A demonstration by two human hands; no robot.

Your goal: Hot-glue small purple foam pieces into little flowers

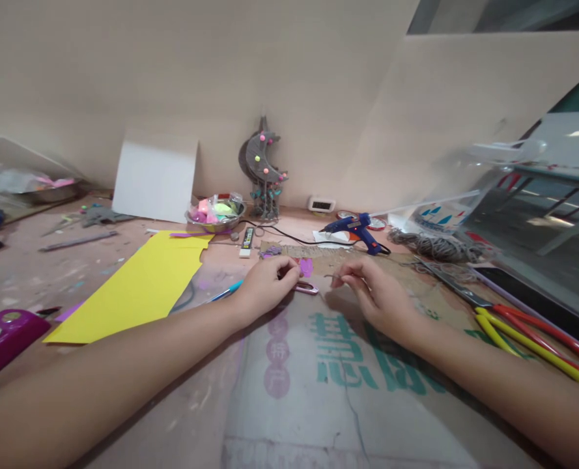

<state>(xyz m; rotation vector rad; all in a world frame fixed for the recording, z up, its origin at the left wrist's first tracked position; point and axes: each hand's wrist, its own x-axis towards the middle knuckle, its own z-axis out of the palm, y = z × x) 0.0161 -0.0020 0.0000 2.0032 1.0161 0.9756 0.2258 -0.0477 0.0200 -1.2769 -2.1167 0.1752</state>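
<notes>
Over the printed cardboard (289,417), my left hand (269,286) is closed, thumb and fingertips pressed together; what it pinches, if anything, is too small to make out. A pink-rimmed tool (307,287), perhaps small snips, lies just under its fingertips, partly hidden by the hand. Purple scraps (306,267) lie just beyond. To the right, my right hand (380,296) is pinched shut, with a short bit of thin grey yarn (329,276) poking out from its fingertips. A gap separates the two hands. A loose grey strand (352,404) trails down the cardboard nearer to me.
A blue glue gun (355,228) with a black cord stands behind my hands. Large scissors (494,306), a phone (543,306) and grey yarn (436,247) lie right. Yellow paper (133,286) and a magenta tool (10,339) lie left. A grey moon ornament (262,156) stands against the wall.
</notes>
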